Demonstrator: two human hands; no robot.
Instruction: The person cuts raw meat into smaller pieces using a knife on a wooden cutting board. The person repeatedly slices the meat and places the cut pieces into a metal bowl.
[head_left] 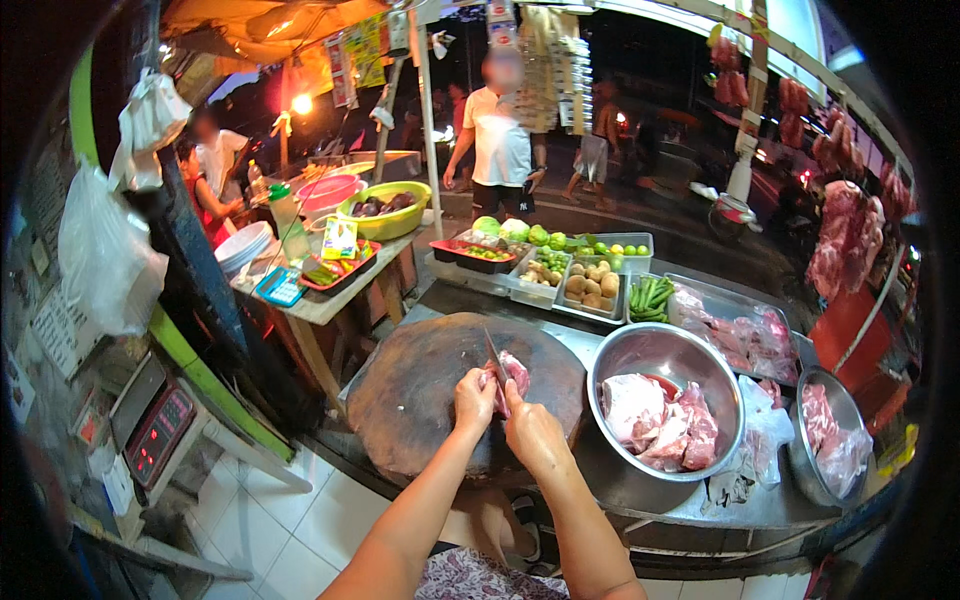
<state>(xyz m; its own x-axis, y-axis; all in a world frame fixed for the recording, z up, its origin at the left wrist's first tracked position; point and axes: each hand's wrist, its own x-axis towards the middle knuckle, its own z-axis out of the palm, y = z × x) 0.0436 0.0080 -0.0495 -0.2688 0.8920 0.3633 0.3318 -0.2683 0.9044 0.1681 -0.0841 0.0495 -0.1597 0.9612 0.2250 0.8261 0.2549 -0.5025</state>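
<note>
A large round wooden chopping block (420, 410) sits in front of me. On it, a piece of pink raw meat (516, 373) lies under a knife (496, 353). My left hand (473, 403) is closed on the meat, at the left of the blade. My right hand (534, 436) grips the knife's handle, the blade pointing away from me across the meat. Just right of the block stands a steel bowl (722, 397) of large raw meat cuts (645, 410).
Vegetable trays (590, 285) line the back. A smaller steel bowl (830, 470) and plastic bags (750, 440) are at right. A scale (160, 430) and side table (330, 300) stand left. Meat (840, 240) hangs upper right. A person in white (495, 130) stands beyond the counter.
</note>
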